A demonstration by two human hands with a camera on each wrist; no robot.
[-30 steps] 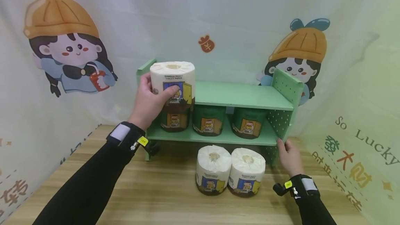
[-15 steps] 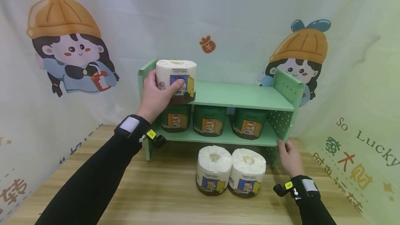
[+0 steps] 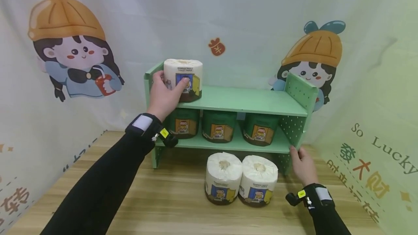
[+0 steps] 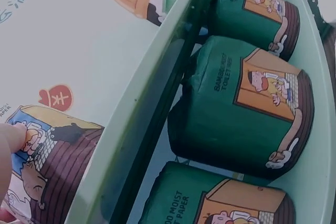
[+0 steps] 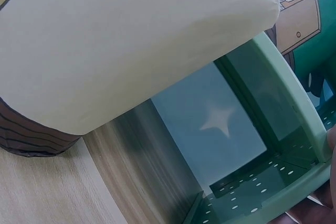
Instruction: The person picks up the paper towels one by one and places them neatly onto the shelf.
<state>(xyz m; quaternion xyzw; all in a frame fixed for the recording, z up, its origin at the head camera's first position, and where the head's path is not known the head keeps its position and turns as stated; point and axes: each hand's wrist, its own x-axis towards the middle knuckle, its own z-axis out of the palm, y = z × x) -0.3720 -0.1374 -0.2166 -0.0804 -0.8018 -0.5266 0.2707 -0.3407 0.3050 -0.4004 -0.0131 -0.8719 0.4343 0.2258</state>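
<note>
A white-wrapped toilet paper roll point(image 3: 191, 68) is upright at the left end of the top board of a green shelf rack point(image 3: 251, 100). My left hand point(image 3: 164, 97) grips it from the left, thumb across its printed front. Whether its base touches the board I cannot tell. The roll's lower part also appears at lower left in the left wrist view, beside the board's edge. My right hand point(image 3: 303, 166) holds the rack's right side panel low down, thumb in front and fingers behind. On the lower board stand three green toilet paper rolls point(image 4: 247, 108) in a row.
Two more white toilet paper rolls point(image 3: 224, 177) stand side by side on the wooden table point(image 3: 163, 206), in front of the rack. One white roll point(image 5: 131, 40) fills much of the right wrist view. A printed curtain point(image 3: 245, 17) hangs behind the rack.
My left hand has carried the white roll back and slightly right, over the left end of the top board. The right hand stays on the side panel.
</note>
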